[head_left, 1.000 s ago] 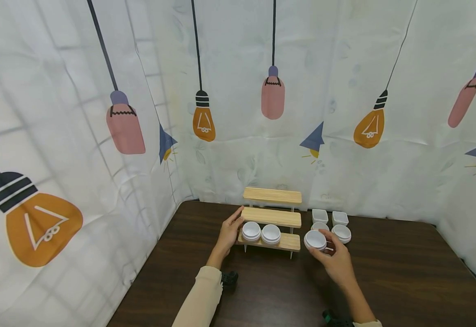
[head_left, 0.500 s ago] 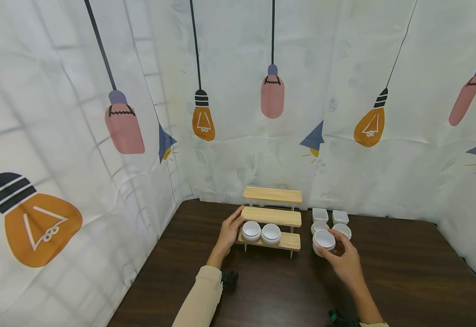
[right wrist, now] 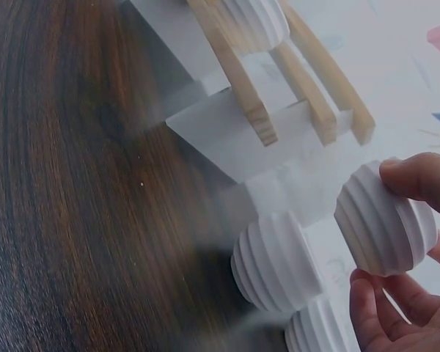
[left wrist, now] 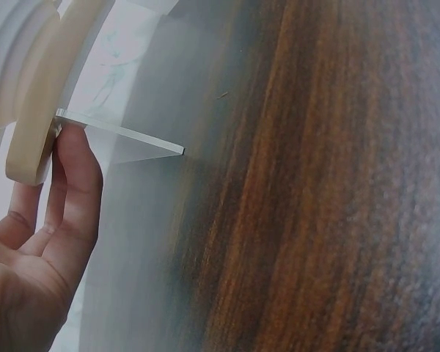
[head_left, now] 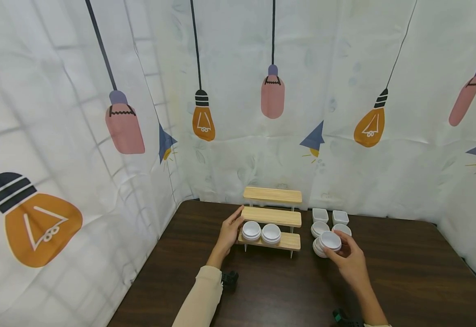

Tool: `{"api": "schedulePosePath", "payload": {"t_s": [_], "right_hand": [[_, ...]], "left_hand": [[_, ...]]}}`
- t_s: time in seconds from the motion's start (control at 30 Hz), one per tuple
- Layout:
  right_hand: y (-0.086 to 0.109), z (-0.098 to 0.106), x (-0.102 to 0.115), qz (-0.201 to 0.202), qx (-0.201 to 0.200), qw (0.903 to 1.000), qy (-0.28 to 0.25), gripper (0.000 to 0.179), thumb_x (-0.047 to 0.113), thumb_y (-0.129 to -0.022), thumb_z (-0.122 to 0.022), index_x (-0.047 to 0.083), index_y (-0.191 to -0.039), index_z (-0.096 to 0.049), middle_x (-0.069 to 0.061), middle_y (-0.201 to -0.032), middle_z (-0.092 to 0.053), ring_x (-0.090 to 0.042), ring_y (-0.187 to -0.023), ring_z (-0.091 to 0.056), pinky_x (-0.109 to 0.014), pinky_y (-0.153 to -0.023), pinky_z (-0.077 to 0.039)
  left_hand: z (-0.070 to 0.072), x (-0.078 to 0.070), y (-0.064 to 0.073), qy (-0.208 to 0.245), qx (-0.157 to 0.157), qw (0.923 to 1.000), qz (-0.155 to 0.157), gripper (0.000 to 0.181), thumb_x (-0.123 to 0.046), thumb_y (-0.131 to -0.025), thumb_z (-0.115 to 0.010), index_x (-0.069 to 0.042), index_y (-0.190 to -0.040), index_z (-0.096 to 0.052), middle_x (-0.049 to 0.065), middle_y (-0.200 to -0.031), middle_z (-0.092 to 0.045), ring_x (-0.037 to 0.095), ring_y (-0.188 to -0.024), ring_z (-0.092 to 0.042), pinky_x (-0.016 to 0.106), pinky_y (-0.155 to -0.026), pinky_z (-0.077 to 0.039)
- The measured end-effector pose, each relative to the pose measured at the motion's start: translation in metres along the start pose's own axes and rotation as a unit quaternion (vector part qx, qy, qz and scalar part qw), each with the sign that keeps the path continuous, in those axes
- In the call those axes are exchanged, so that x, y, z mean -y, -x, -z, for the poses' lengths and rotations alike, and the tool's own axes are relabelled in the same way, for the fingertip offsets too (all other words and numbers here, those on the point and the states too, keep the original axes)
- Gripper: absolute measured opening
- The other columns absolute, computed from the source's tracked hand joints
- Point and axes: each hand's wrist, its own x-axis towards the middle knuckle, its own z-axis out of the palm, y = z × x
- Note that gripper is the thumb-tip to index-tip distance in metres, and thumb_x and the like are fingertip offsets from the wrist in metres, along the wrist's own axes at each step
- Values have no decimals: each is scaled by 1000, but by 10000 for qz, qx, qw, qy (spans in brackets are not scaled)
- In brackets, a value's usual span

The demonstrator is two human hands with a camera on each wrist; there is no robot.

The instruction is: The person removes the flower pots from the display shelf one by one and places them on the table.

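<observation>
A three-tier wooden stand (head_left: pixel 271 216) with clear side supports stands at the table's back. My left hand (head_left: pixel 227 236) holds its left end, fingers at the lower board's end (left wrist: pixel 31 150) in the left wrist view. Two small white ribbed round bowls, a left one (head_left: pixel 251 230) and a right one (head_left: pixel 271 233), sit on the bottom tier. My right hand (head_left: pixel 350 261) pinches another white ribbed bowl (right wrist: pixel 385 220) between thumb and fingers, right of the stand. In the head view this held bowl (head_left: pixel 331 240) partly covers a further round bowl (head_left: pixel 317 250) on the table.
Behind my right hand stand two more round bowls, one left (head_left: pixel 318 229) and one right (head_left: pixel 342 227), the right one partly hidden. Two white square bowls, left (head_left: pixel 320 215) and right (head_left: pixel 340 217), stand farther back. A patterned curtain (head_left: pixel 238 168) rises behind the dark wooden table (head_left: pixel 278 290).
My right hand has shifted to the right with the bowl, uncovering part of the round bowl below it. My left hand and the stand look unmoved.
</observation>
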Motion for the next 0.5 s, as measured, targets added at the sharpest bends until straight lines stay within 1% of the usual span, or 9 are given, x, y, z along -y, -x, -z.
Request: {"api": "schedulePosePath", "payload": {"t_s": [0.07, 0.13, 0.3, 0.5], "right_hand": [[0, 1, -1, 10, -51, 10000, 10, 61, 12, -86, -84, 6, -141, -57, -17, -119, -62, 2, -86, -56, -11, -73, -49], [0, 2, -3, -14, -76, 10000, 33, 61, 12, -86, -84, 6, -141, -57, -17, -120, -62, 4, -86, -56, -11, -73, -48], [-1, 6, -6, -246, -46, 9996, 117, 63, 16, -88, -82, 7, -144, -54, -18, -125, -60, 8, -90, -53, -7, -76, -46], [-3, 10, -9, -448, -80, 9988, 196, 64, 18, -89, -82, 9, -146, -53, -18, -128, -59, 7, -92, -52, -5, -78, -44]], "left_hand": [[0, 0, 0, 15, -15, 10000, 27, 41, -36, -108, -52, -45, -148, -51, 0, -86, -58, 12, -59, -39, 28, -50, -34], [0, 0, 0, 4, -11, 10000, 6, 42, -36, -108, -52, -44, -149, -51, 1, -87, -58, 12, -60, -40, 28, -49, -35], [0, 0, 0, 3, -1, 10000, -9, 42, -36, -108, -52, -43, -150, -50, 2, -90, -60, 14, -61, -41, 27, -49, -35], [0, 0, -1, 8, 8, 10000, -13, 43, -36, -108, -52, -42, -150, -49, 2, -93, -61, 14, -62, -42, 26, -49, -35]]}}
